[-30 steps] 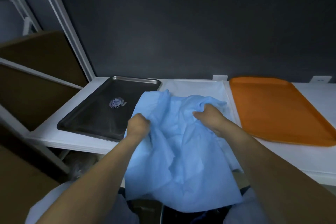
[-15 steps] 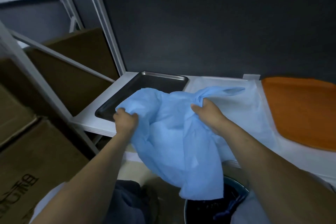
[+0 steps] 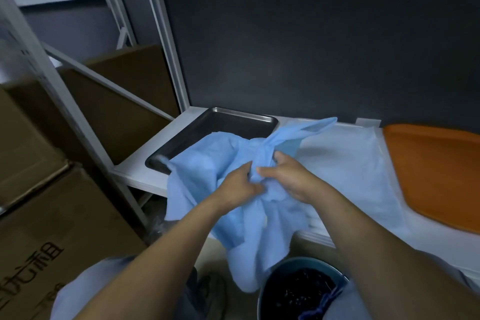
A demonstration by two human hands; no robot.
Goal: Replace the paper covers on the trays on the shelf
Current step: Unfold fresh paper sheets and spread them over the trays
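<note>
Storeroom, looks like: metal rack (image 3: 145, 34) with a white shelf (image 3: 140, 176), stacked cardboard boxes (image 3: 52, 228) on the left, dark back wall (image 3: 298, 34), bin (image 3: 298, 291) on the floor.

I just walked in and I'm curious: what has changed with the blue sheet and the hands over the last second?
The left hand and right hand, apart a second ago, have come together, bunching the blue paper cover. Both keep their grip. The metal tray and orange tray lie as before.

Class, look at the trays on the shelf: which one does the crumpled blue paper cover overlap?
The dark metal tray on the left; the blue paper cover drapes over its near corner. The orange plastic tray on the right lies bare.
</note>
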